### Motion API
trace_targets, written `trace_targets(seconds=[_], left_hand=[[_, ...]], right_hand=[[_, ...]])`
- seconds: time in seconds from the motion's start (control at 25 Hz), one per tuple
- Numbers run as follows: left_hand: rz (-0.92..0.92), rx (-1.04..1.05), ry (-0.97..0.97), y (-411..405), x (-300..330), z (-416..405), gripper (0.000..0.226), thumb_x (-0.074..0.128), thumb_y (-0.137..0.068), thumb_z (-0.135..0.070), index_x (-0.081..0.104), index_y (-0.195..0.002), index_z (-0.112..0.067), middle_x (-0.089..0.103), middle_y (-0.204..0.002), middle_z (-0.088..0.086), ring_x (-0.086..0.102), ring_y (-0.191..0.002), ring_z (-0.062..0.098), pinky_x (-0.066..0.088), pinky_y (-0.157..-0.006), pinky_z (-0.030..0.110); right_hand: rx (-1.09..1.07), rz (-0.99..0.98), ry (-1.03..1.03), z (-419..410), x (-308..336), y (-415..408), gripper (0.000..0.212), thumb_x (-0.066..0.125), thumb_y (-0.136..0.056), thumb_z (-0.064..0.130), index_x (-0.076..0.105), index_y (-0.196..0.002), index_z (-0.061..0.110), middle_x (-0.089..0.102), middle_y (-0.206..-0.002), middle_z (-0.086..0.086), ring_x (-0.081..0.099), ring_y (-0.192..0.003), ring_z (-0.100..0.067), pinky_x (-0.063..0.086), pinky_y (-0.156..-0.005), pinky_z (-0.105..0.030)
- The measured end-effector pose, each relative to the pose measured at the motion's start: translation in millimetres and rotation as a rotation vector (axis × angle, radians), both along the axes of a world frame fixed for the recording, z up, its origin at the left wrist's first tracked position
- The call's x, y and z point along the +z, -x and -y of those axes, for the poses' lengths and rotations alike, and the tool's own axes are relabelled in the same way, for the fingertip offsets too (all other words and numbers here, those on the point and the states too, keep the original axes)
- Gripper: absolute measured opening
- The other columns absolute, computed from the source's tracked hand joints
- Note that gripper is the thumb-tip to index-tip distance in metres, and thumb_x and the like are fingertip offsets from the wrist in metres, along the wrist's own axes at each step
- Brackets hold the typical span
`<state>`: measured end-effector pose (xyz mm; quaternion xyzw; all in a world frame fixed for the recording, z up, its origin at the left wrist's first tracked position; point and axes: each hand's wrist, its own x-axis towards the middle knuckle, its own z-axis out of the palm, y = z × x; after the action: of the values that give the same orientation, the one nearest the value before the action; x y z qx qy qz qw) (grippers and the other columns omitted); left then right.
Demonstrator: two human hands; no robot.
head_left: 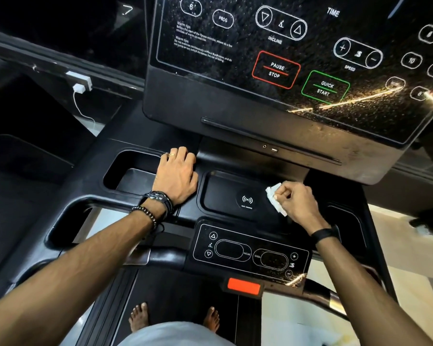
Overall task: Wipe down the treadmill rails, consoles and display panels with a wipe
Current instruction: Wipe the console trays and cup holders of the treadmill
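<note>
I stand on a black treadmill, looking down at its console. My right hand (298,203) grips a crumpled white wipe (274,198) and holds it inside the recessed charging tray (220,193), at the tray's right side beside the wireless charge symbol. My left hand (176,177) rests flat, fingers spread, on the console ledge between that tray and the left cup recess (128,173). Above them tilts the glossy display panel (298,53), speckled with dust and marked with pause, quick start, incline and speed buttons. A small control panel (250,253) lies below the tray.
A red safety key tab (244,287) sits under the small control panel. The curved handrail (68,208) runs along the left, and a metal rail end (328,299) shows at the lower right. A white charger and cable (81,89) hang at the far left. My bare feet stand on the belt (175,293).
</note>
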<state>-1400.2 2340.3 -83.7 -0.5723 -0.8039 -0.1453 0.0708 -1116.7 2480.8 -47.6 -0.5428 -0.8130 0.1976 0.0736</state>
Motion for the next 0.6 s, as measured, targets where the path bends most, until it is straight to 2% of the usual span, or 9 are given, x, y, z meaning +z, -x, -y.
trace_targets(seconds=[0.12,0.2,0.28,0.32,0.44,0.52,0.6], left_hand=[[-0.003,0.002,0.004,-0.4,-0.7,-0.4,0.039,0.033,-0.08,-0.035,0.058,-0.097,-0.011,0.053,-0.1,0.012,0.05,-0.093,0.033,0.043,-0.083,0.047],[0.01,-0.002,0.015,0.7,0.3,-1.5,0.039,0.033,-0.08,-0.035,0.059,-0.098,-0.011,0.053,-0.101,0.012,0.05,-0.094,0.033,0.043,-0.082,0.047],[0.012,-0.008,0.009,0.5,0.4,-1.1,0.041,0.032,-0.079,-0.036,0.059,-0.099,-0.011,0.053,-0.102,0.013,0.051,-0.094,0.034,0.043,-0.082,0.047],[0.009,-0.009,0.002,-0.1,-0.2,-0.5,0.042,0.032,-0.079,-0.036,0.059,-0.099,-0.011,0.053,-0.102,0.013,0.051,-0.095,0.035,0.043,-0.083,0.047],[0.009,-0.011,0.003,-0.7,0.3,0.1,0.044,0.03,-0.079,-0.037,0.059,-0.099,-0.01,0.053,-0.102,0.014,0.051,-0.096,0.035,0.043,-0.084,0.048],[0.019,-0.013,0.011,-0.1,1.3,-0.7,0.044,0.03,-0.079,-0.037,0.059,-0.099,-0.01,0.053,-0.102,0.014,0.051,-0.096,0.035,0.043,-0.084,0.048],[0.015,-0.01,0.017,0.2,0.9,-0.7,0.044,0.031,-0.079,-0.037,0.059,-0.1,-0.01,0.053,-0.103,0.014,0.051,-0.096,0.035,0.043,-0.083,0.048]], right_hand=[[0.251,-0.025,0.21,14.3,-6.8,-5.1,0.036,0.081,-0.076,0.008,0.07,-0.066,0.04,0.069,-0.061,0.011,0.063,-0.06,-0.007,0.058,-0.07,-0.047],[0.168,0.005,0.217,7.0,-3.2,-7.8,0.031,0.082,-0.076,0.013,0.071,-0.067,0.041,0.072,-0.067,0.009,0.066,-0.066,-0.01,0.059,-0.074,-0.045],[-0.045,0.046,-0.006,3.4,3.5,-7.7,0.018,0.076,-0.08,0.019,0.068,-0.069,0.032,0.072,-0.075,0.004,0.069,-0.078,-0.02,0.057,-0.075,-0.038],[-0.066,0.048,-0.052,6.4,3.1,-7.9,0.017,0.073,-0.082,0.019,0.065,-0.069,0.029,0.071,-0.077,0.003,0.068,-0.081,-0.023,0.055,-0.074,-0.036],[0.183,0.106,0.158,20.4,2.7,-17.1,0.024,0.077,-0.078,0.014,0.069,-0.069,0.035,0.07,-0.069,0.013,0.068,-0.072,-0.011,0.057,-0.073,-0.038],[0.121,0.158,0.205,13.4,11.0,-26.2,0.026,0.081,-0.075,0.019,0.071,-0.069,0.042,0.07,-0.069,0.017,0.068,-0.074,-0.007,0.058,-0.077,-0.039],[-0.034,0.154,0.054,11.0,13.1,-22.4,0.017,0.077,-0.078,0.02,0.069,-0.07,0.032,0.072,-0.077,0.01,0.07,-0.083,-0.018,0.056,-0.078,-0.036]])
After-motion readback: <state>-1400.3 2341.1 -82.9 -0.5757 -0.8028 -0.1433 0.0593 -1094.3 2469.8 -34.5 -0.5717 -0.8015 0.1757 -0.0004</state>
